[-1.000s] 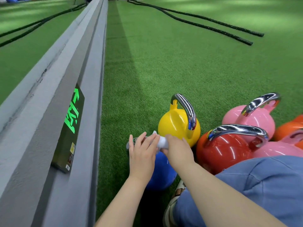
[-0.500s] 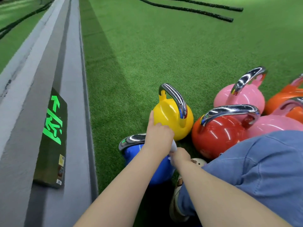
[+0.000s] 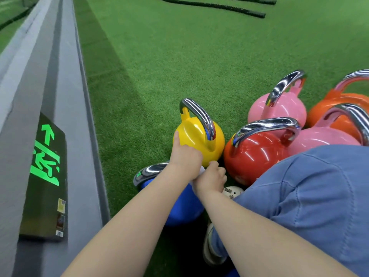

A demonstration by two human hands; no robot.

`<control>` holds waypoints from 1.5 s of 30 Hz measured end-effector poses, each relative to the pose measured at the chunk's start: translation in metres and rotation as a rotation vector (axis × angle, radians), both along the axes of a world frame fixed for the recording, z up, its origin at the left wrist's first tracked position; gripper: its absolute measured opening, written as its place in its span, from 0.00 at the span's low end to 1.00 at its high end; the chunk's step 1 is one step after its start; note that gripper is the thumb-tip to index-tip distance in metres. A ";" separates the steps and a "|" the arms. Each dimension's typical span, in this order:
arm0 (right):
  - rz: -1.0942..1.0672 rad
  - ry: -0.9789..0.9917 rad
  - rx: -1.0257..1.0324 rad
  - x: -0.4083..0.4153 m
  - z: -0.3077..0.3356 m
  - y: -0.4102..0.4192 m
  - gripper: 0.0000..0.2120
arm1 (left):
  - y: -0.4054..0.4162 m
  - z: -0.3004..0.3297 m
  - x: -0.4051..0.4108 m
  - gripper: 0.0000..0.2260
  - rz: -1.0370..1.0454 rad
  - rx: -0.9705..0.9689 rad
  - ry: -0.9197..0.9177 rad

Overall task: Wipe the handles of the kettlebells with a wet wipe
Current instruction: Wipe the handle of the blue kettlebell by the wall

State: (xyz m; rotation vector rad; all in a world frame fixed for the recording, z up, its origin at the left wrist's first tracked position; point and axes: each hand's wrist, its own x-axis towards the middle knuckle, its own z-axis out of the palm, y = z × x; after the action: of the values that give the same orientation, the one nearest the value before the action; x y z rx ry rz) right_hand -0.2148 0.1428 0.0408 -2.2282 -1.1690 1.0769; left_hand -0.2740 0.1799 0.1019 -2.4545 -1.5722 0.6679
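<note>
The blue kettlebell stands on the turf below my arms, its chrome handle sticking out to the left. My left hand lies over the right part of that handle, fingers curled down around it, with one finger pointing up against the yellow kettlebell. Just to the right, my right hand pinches the white wet wipe, which shows only as a small patch between the two hands. The red kettlebell sits beside my right hand.
Two pink kettlebells and an orange one crowd the right side. My knee in blue jeans and my shoe are close below. A grey ledge with a green exit sign runs along the left. Black ropes lie far off.
My left hand slid right along the blue kettlebell's handle, baring its left end. My right hand dropped lower with the wipe, and the view tilted down.
</note>
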 end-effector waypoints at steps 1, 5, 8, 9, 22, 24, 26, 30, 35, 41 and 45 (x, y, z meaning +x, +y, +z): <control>0.003 0.008 0.028 0.000 0.000 0.000 0.17 | 0.001 0.000 0.000 0.11 -0.001 -0.011 0.000; 0.024 0.221 -0.067 0.001 -0.008 0.004 0.08 | 0.009 0.001 0.004 0.09 0.028 -0.120 0.032; 0.077 0.280 -0.124 0.007 -0.011 0.005 0.08 | 0.016 0.000 0.011 0.12 0.076 -0.237 0.061; 0.104 0.292 -0.131 0.009 -0.011 0.005 0.08 | 0.018 -0.001 0.013 0.14 0.090 -0.270 0.076; 0.434 0.105 -0.153 0.016 -0.003 0.019 0.11 | 0.049 0.001 0.010 0.12 0.424 -0.842 -0.095; 0.475 0.087 -0.133 0.017 0.000 0.020 0.06 | 0.049 0.001 0.006 0.10 0.497 -0.900 -0.173; 0.488 0.107 -0.114 0.017 0.003 0.022 0.11 | 0.050 0.003 0.002 0.10 0.546 -0.927 -0.252; 0.577 0.120 -0.041 0.014 0.010 0.029 0.10 | 0.054 0.013 -0.018 0.12 0.519 -0.878 -0.297; 0.788 0.054 -0.032 0.009 0.039 0.037 0.22 | 0.049 0.026 -0.049 0.30 0.467 -0.725 -0.269; 0.723 0.144 0.038 0.004 0.060 0.049 0.22 | 0.040 0.033 -0.055 0.18 0.438 -0.489 -0.716; 0.478 0.300 0.089 0.008 0.055 0.051 0.11 | 0.036 0.033 -0.043 0.14 0.398 -0.474 -0.614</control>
State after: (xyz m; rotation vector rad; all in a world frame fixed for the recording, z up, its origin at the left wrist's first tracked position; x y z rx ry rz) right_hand -0.2071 0.1936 0.0957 -1.6805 -1.6128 1.4461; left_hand -0.3172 0.2162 0.1346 -2.8956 -2.4157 0.3726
